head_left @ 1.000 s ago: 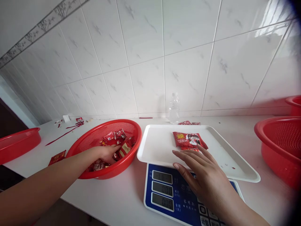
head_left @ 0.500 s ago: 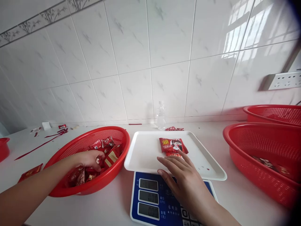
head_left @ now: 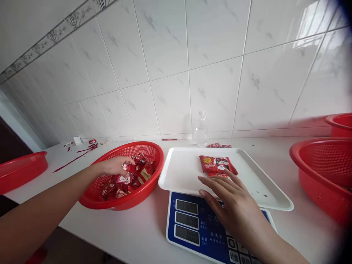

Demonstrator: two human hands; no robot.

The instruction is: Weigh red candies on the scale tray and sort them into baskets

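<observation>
My left hand [head_left: 118,166] reaches over the red mesh basket [head_left: 90,200], its fingers closed around a small red and white packet [head_left: 128,168]. Several red wrapped packets [head_left: 110,189] lie heaped beneath it. My right hand [head_left: 233,198] hovers above the near edge of the white tray [head_left: 180,172], fingers spread and holding nothing. Just beyond its fingertips a larger red packet [head_left: 217,164] with a cartoon print lies on the tray, partly over a smaller red packet [head_left: 217,175]. Under the tray sits a blue digital scale [head_left: 189,253]; my right hand hides part of its keypad.
A clear plastic bottle [head_left: 201,130] stands behind the tray by the tiled wall. Another red basket [head_left: 316,179] is on the right, and one [head_left: 24,170] at the far left. Red ribbon [head_left: 77,157] and scraps lie at the back left of the table [head_left: 154,227].
The view has turned left, so most things appear further right. My left hand has risen slightly from the heap with a packet in its fingers. My right hand stays over the tray edge.
</observation>
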